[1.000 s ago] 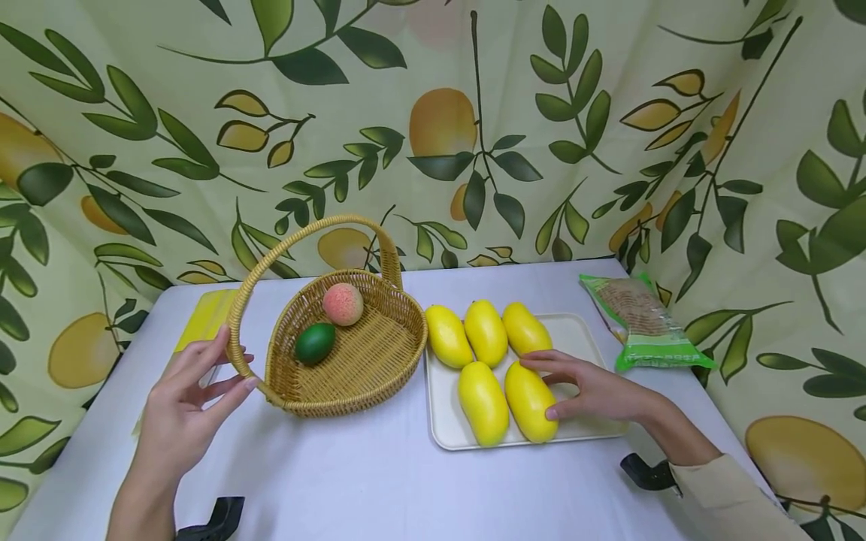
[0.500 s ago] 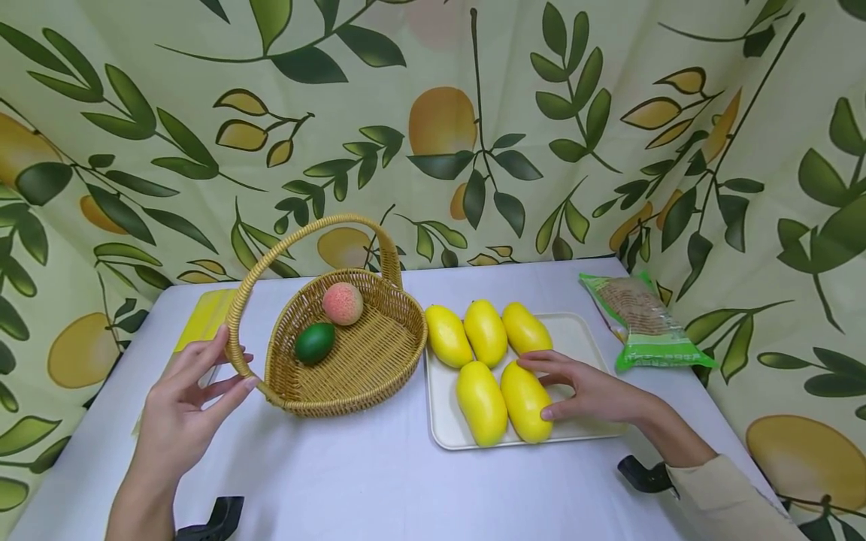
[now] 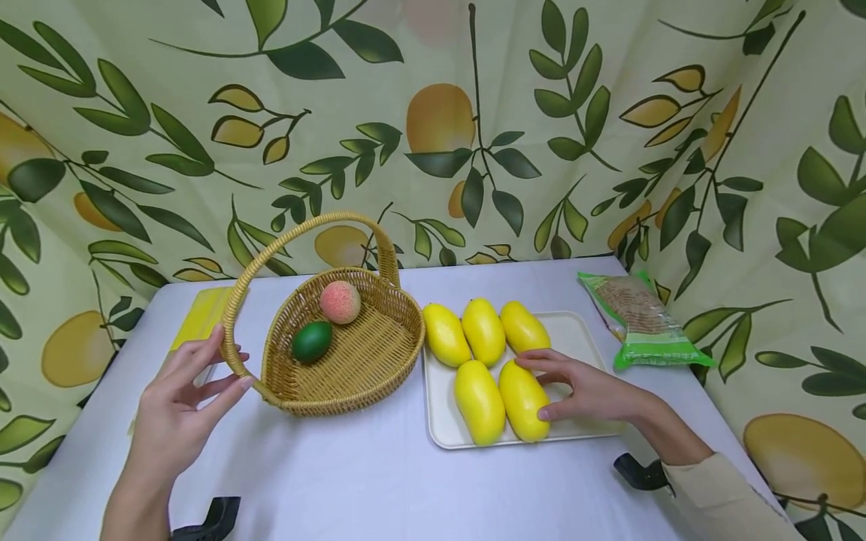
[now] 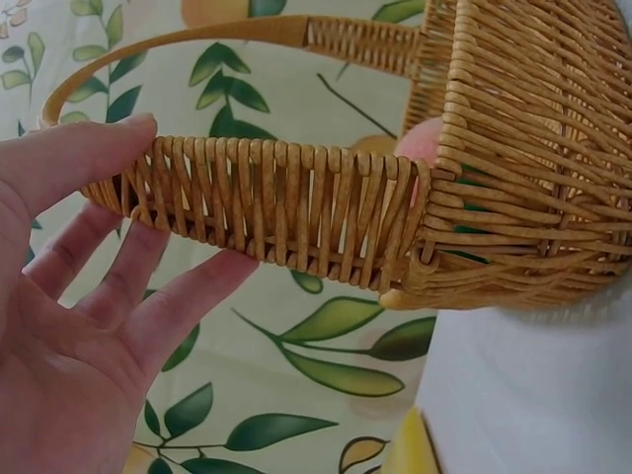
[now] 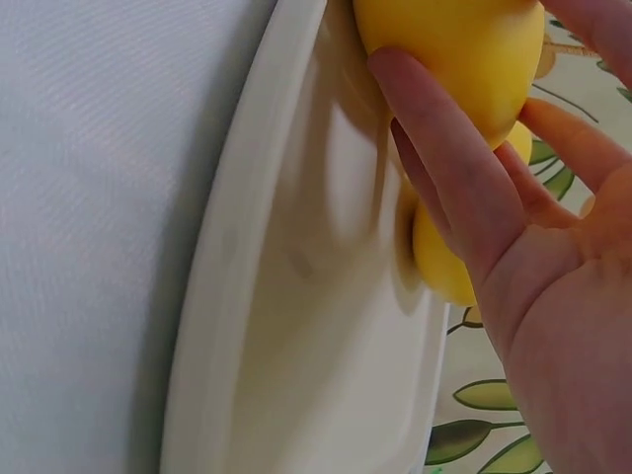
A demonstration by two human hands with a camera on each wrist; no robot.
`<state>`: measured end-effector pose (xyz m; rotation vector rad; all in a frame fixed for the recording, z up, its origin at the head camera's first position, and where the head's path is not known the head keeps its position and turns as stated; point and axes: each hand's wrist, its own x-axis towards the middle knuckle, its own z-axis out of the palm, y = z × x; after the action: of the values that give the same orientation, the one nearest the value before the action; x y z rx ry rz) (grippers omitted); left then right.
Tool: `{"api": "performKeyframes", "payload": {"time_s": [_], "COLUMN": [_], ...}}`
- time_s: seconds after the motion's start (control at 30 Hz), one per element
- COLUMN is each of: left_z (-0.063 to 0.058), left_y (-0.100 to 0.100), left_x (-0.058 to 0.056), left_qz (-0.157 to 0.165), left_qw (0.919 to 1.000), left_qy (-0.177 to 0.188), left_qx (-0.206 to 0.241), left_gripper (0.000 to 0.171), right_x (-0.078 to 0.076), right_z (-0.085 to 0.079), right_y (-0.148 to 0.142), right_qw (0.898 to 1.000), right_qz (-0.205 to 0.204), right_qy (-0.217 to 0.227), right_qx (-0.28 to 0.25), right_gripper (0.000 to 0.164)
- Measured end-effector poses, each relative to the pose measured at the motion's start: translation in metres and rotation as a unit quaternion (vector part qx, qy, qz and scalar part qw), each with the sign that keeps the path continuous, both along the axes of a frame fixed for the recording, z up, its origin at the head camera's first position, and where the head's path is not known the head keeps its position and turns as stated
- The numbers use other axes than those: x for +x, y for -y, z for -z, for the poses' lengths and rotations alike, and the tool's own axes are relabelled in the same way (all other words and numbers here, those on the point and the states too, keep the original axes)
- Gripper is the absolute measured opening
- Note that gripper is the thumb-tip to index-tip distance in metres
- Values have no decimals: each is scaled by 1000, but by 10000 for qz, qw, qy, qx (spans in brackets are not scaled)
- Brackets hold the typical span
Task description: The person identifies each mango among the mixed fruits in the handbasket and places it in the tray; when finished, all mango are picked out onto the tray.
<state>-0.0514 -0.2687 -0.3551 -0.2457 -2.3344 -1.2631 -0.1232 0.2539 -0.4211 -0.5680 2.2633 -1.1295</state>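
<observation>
My left hand (image 3: 177, 402) holds the arched handle (image 3: 233, 315) of a wicker basket (image 3: 338, 406), thumb on one side and fingers on the other, as the left wrist view shows. Inside the basket lie a pink peach (image 3: 340, 302) and a dark green oval fruit (image 3: 312, 342). My right hand (image 3: 588, 387) spans the front right yellow mango (image 3: 524, 402), thumb at its lower right side and fingers near its top. This mango rests on a white tray (image 3: 578, 330) beside another mango (image 3: 479, 403). Behind them, several more mangoes (image 3: 483, 330) stand in a row.
A green-edged packet (image 3: 639, 319) lies right of the tray at the table's back. A flat yellow item (image 3: 203, 312) lies left of the basket, partly behind my left hand. A leaf-patterned curtain (image 3: 433, 188) stands behind the white-covered table (image 3: 379, 481).
The mango at my right hand has slid slightly left across the tray, with the hand, and the one beside it has shifted a little too. My left hand stays on the basket handle.
</observation>
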Motion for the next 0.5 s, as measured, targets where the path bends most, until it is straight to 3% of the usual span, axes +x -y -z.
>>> {"api": "performKeyframes", "payload": {"time_s": [0.2, 0.5], "left_z": [-2, -1], "left_y": [1, -2], "left_x": [1, 1], "left_qz": [47, -50], "left_qw": [10000, 10000], "left_qy": [-48, 3], "left_qx": [-40, -6], "left_gripper": [88, 88], "right_x": [1, 0], "right_z": [-3, -7], "right_y": [4, 4], "right_qw": [9998, 9999], "right_qz": [86, 67], "right_qy": [157, 1], "right_qx": [-87, 94], "right_gripper": [78, 78]}}
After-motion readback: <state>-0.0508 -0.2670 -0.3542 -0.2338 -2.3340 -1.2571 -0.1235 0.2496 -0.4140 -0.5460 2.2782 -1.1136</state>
